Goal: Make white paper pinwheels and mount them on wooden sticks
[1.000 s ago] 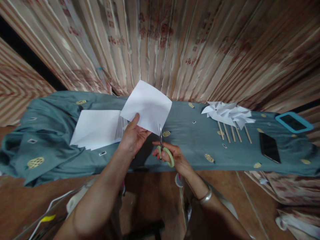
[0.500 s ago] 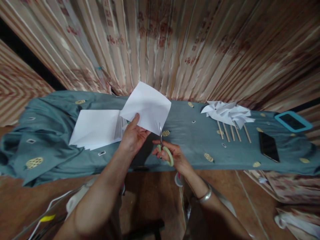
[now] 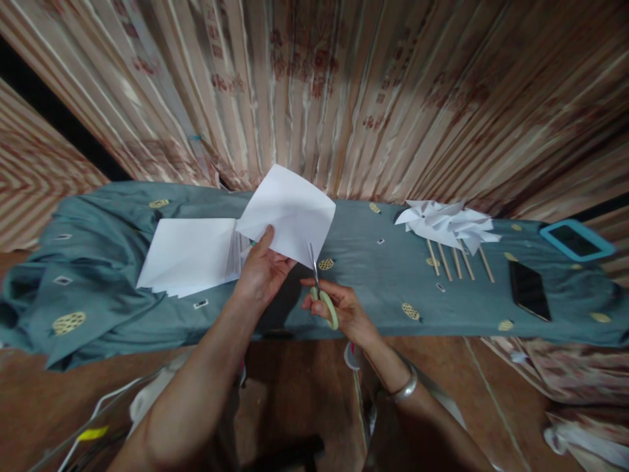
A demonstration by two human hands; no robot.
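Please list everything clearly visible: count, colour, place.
Pineapple-patterned cloth: 1, teal, middle
Square paper sheet: 1, white, centre
Metal scissors: 1, green handles, centre
Paper stack: 1, white, left
Paper pinwheels: several, white, right
Wooden sticks: 5, tan, below pinwheels
Flat phone: 1, black, right
Rounded device: 1, blue rim, far right
Pleated curtain: count unclear, beige, behind
Floor: 1, brown, below
Bracelet: 1, silver, lower right
Left hand: 1, holding sheet
Right hand: 1, holding scissors

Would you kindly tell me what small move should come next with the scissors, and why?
Probably a small snip inward with the green-handled scissors in the right hand: they meet the near corner of the white sheet, which the left hand grips close by.
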